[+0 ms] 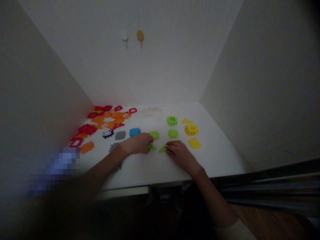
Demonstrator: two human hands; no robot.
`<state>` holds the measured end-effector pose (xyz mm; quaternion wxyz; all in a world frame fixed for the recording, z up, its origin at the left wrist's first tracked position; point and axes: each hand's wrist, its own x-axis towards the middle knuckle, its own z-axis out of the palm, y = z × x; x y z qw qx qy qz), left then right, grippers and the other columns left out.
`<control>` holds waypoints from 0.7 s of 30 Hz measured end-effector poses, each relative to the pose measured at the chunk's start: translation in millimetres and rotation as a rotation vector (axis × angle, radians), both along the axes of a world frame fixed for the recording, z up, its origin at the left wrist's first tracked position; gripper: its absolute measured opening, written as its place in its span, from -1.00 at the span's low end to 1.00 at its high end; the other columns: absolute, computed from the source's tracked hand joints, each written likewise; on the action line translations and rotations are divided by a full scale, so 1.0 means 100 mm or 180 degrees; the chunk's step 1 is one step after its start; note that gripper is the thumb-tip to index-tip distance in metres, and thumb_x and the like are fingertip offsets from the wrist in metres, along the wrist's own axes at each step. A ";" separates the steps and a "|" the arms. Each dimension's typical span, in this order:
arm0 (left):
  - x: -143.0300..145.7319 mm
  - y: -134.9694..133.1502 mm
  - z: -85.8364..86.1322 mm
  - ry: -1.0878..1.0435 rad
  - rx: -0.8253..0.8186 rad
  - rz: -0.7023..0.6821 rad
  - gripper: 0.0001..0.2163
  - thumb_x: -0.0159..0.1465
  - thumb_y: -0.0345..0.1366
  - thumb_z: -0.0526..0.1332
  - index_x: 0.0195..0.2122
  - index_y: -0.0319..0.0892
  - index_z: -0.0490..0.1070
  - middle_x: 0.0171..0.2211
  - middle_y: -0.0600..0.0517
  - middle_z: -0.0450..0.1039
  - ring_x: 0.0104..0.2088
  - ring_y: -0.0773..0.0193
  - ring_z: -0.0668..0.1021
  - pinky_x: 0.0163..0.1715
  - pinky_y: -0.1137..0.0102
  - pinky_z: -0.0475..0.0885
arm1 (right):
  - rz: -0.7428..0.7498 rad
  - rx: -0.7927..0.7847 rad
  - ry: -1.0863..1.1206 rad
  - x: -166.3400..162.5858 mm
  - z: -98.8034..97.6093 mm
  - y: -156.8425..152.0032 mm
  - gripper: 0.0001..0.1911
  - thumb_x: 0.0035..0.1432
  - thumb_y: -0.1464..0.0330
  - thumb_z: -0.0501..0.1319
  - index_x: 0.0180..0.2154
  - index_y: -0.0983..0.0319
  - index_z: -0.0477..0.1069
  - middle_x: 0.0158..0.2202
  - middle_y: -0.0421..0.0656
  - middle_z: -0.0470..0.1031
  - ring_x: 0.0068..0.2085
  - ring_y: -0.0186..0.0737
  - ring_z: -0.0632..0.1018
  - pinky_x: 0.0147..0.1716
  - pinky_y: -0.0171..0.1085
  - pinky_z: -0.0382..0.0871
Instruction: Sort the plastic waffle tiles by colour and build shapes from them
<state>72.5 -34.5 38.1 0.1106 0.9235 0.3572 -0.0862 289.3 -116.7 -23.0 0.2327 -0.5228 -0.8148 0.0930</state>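
Observation:
My left hand (137,144) rests on the white table (220,146), its fingers curled onto a green triangular toothed piece (151,146). My right hand (179,154) lies just right of it, fingers pinched on a second green triangular piece (163,148). The two pieces sit a small gap apart between my hands. Beyond them lie a green square piece (154,134), another green square (173,133) and a green open cube frame (172,120).
Yellow pieces (191,129) lie at the right, with a yellow triangle (186,121) behind. A blue piece (134,132) and grey pieces (120,135) sit left of centre. A heap of red and orange pieces (105,121) fills the far left. White walls enclose three sides.

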 end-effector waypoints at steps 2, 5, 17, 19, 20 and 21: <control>0.01 -0.01 0.01 -0.0009 -0.0051 0.0023 -0.66 -0.01 -0.35 0.23 -0.16 -0.16 0.44 -0.21 -0.05 0.48 -0.20 0.15 0.50 -0.20 0.37 0.36 | 0.0002 -0.0002 -0.0003 0.02 0.01 0.00 -0.80 0.21 0.37 0.14 -0.20 0.27 0.50 -0.08 -0.06 0.50 -0.03 -0.19 0.43 0.03 -0.16 0.27; 0.03 -0.02 0.00 -0.0045 -0.0070 0.0017 -0.64 -0.03 -0.32 0.25 -0.15 -0.18 0.42 -0.20 -0.06 0.46 -0.21 0.14 0.50 -0.22 0.37 0.37 | -0.0005 -0.0015 -0.0036 0.04 0.03 -0.03 -0.80 0.22 0.37 0.13 -0.20 0.28 0.49 -0.11 -0.06 0.51 -0.05 -0.18 0.44 0.01 -0.16 0.28; 0.30 -0.19 -0.10 -0.0346 -0.0099 -0.0187 -0.55 0.05 -0.28 0.21 0.00 -0.23 0.33 -0.11 -0.13 0.41 -0.11 0.12 0.48 -0.09 0.35 0.33 | -0.0166 -0.0071 0.0098 0.20 0.07 -0.21 -0.76 0.24 0.33 0.09 -0.16 0.28 0.47 -0.08 -0.01 0.47 -0.03 -0.17 0.44 0.00 -0.16 0.30; 0.29 -0.21 -0.09 -0.0346 -0.0083 -0.0175 -0.54 0.07 -0.30 0.19 0.03 -0.24 0.31 -0.08 -0.14 0.40 -0.10 0.12 0.48 -0.08 0.35 0.33 | -0.0052 -0.0143 0.0090 0.22 0.12 -0.24 -0.73 0.20 0.28 0.15 -0.11 0.26 0.45 0.01 -0.01 0.42 0.01 -0.16 0.42 0.03 -0.15 0.28; 0.28 -0.22 -0.10 -0.0363 -0.0076 -0.0178 -0.54 0.08 -0.30 0.18 0.05 -0.23 0.30 -0.07 -0.14 0.39 -0.10 0.13 0.48 -0.07 0.35 0.33 | 0.0036 -0.0179 0.0047 0.22 0.16 -0.26 -0.71 0.17 0.27 0.18 -0.09 0.25 0.44 0.06 -0.01 0.38 0.03 -0.15 0.41 0.05 -0.14 0.27; 0.26 -0.23 -0.11 -0.0390 -0.0071 -0.0184 -0.54 0.09 -0.31 0.18 0.06 -0.23 0.30 -0.05 -0.13 0.39 -0.09 0.13 0.48 -0.06 0.35 0.32 | 0.0137 -0.0211 -0.0025 0.21 0.19 -0.28 -0.69 0.15 0.26 0.20 -0.08 0.22 0.43 0.10 -0.03 0.35 0.04 -0.14 0.40 0.05 -0.12 0.25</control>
